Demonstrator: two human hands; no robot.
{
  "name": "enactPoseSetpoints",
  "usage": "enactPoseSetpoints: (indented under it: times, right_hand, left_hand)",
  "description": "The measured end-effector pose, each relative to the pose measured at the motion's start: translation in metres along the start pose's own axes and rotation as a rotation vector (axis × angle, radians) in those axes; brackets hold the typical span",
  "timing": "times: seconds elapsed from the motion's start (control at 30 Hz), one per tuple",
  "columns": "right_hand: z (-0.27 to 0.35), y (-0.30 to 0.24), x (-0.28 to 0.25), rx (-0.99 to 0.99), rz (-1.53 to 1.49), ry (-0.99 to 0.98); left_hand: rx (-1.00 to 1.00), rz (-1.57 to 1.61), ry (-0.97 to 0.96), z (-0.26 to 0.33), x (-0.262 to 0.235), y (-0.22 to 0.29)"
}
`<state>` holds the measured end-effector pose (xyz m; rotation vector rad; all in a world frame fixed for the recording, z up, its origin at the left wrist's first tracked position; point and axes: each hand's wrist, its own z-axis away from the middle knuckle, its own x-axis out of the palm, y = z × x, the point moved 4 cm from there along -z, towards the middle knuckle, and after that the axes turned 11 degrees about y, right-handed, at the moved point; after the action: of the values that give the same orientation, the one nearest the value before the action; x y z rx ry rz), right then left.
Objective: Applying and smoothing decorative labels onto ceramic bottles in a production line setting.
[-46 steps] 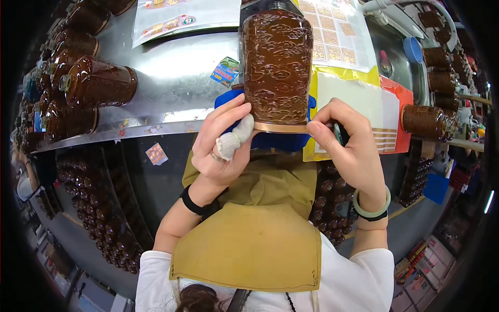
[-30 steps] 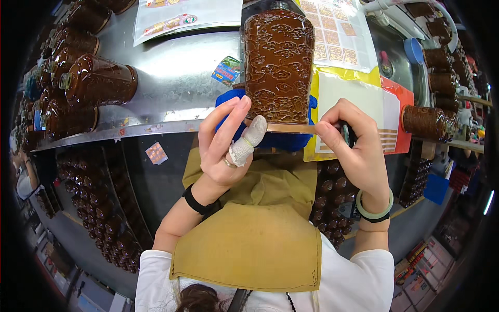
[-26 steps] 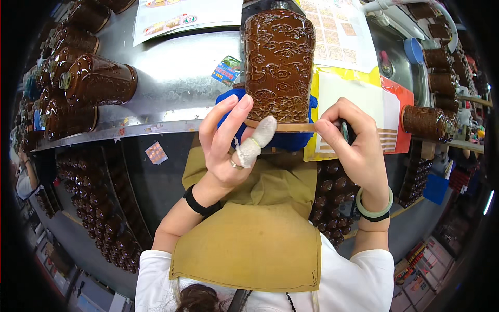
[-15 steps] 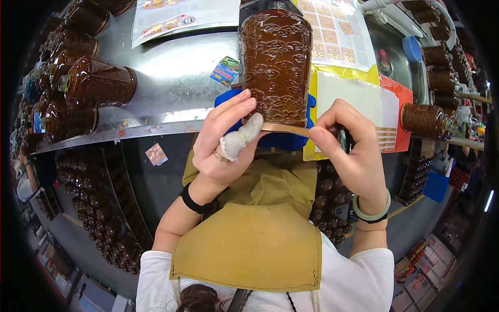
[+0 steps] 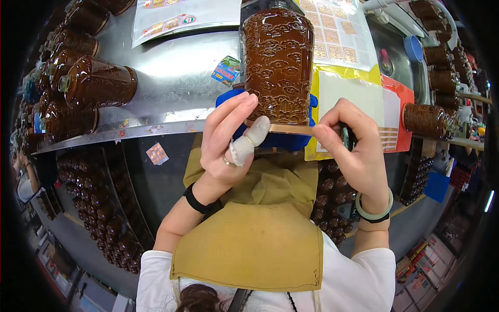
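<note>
A brown embossed glass bottle (image 5: 278,67) lies on a blue cloth pad (image 5: 314,104), base toward me and neck pointing away. Along its base edge runs a thin gold-coloured strip (image 5: 291,129). My left hand (image 5: 228,138) is at the base's left side, fingers stretched out and apart. A pale cloth cover wraps its thumb, which presses on the strip's left part. The strip's right end is pinched between thumb and forefinger of my right hand (image 5: 353,145). Something dark and greenish (image 5: 345,136) shows inside that hand's curled fingers; I cannot make out what it is.
Brown bottles (image 5: 99,83) crowd the metal bench's left end. Sheets of gold labels (image 5: 332,36) lie at the back right, near a sink (image 5: 397,65). A small colourful packet (image 5: 226,70) lies left of the bottle. Racked bottles (image 5: 99,208) stand below the bench.
My left thumb has slid slightly right along the strip, and the left hand has shifted right with it. The bottle has rolled slightly. My right hand keeps its pinch.
</note>
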<state>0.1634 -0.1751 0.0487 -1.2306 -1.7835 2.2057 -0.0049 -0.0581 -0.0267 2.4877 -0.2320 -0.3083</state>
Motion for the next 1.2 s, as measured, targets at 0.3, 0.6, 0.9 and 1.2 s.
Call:
enactPoseSetpoints:
  times: [0.3,0.6,0.9,1.2]
  right_hand:
    - [-0.002,0.015,0.007,0.025,-0.001,0.022]
    - [0.0,0.008,0.005,0.032,-0.03,0.004]
    - [0.001,0.008,0.002,0.033,-0.021,0.028]
    - [-0.002,0.018,0.009,0.04,-0.015,0.04]
  left_hand:
    - [0.13,-0.096,-0.036,-0.013,0.006,0.015]
    - [-0.121,-0.04,0.048,0.0,-0.004,-0.001]
    - [0.033,-0.096,-0.001,0.004,-0.003,0.0]
    - [0.086,-0.146,-0.132,-0.015,0.006,0.024]
